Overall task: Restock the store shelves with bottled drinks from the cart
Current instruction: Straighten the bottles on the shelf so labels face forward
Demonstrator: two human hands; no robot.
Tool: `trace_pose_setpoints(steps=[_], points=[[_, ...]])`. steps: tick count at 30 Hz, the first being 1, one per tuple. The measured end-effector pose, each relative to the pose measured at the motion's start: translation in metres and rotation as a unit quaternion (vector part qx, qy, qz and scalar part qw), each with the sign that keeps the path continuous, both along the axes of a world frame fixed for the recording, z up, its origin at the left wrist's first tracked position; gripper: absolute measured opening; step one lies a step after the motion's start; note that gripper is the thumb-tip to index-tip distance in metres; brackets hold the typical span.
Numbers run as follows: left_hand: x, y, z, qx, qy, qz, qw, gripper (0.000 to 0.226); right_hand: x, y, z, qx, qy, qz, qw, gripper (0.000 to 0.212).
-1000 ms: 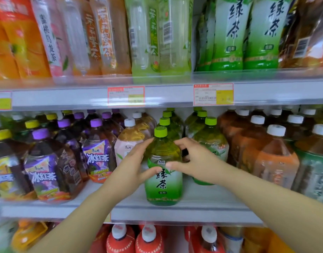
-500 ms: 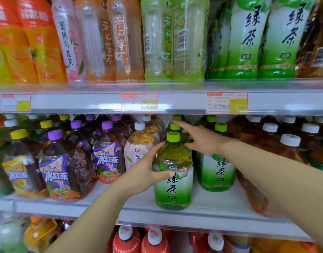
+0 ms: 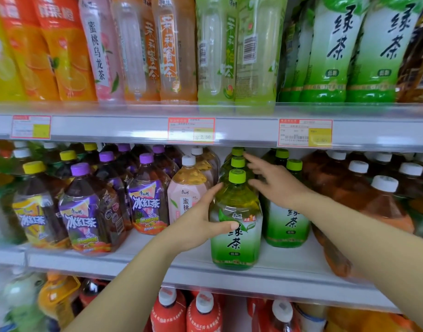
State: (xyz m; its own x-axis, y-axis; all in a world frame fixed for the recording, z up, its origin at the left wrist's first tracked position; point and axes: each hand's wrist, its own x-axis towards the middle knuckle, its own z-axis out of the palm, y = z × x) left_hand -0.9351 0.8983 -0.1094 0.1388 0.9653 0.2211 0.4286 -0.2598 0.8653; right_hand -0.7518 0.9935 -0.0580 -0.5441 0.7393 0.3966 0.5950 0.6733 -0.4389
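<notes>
Green-capped clear plastic tea bottle (image 3: 236, 224) stands at the front of the grey middle shelf (image 3: 158, 267), left hand (image 3: 201, 221) clasped round its side; right hand (image 3: 275, 185) hovers behind, fingers spread. Full, it looks heavy and slick; best held at the waist.

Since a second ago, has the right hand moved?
Yes. The right hand left the front green tea bottle and rose toward the upper shelf rail, reaching deeper.
</notes>
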Motion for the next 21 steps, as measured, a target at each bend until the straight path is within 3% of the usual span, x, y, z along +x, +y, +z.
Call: trace_pose_setpoints(steps=[2, 3, 4, 6, 7, 11, 17, 21], points=[[-0.006, -0.004, 0.006, -0.021, -0.070, 0.008, 0.997, 0.075, 0.004, -0.016, -0.006, -0.063, 0.152, 0.014, 0.986, 0.063], [-0.008, -0.001, 0.012, -0.026, -0.114, 0.016, 0.993, 0.072, 0.005, -0.023, -0.010, -0.101, 0.176, 0.030, 0.979, 0.065], [-0.008, 0.005, 0.018, -0.034, -0.182, 0.034, 0.982, 0.066, 0.006, -0.029, -0.014, -0.118, 0.145, 0.041, 0.981, 0.070], [-0.006, 0.027, 0.029, -0.061, -0.327, 0.098, 0.938, 0.039, 0.005, -0.034, -0.026, -0.081, -0.003, 0.026, 0.996, 0.087], [-0.002, 0.038, 0.036, -0.061, -0.334, 0.128, 0.932, 0.033, 0.003, -0.033, -0.031, -0.048, -0.051, 0.017, 0.997, 0.095], [0.016, 0.070, 0.039, -0.057, -0.164, 0.134, 0.976, 0.061, 0.002, -0.030, -0.037, -0.011, -0.065, -0.001, 0.998, 0.100], [0.027, 0.082, 0.047, -0.062, -0.113, 0.112, 0.985, 0.022, 0.003, -0.030, -0.035, -0.004, -0.076, -0.006, 0.997, 0.099], [0.028, 0.079, 0.050, -0.056, -0.057, 0.102, 0.992, 0.023, 0.002, -0.033, -0.033, -0.010, -0.083, -0.018, 0.996, 0.098]])
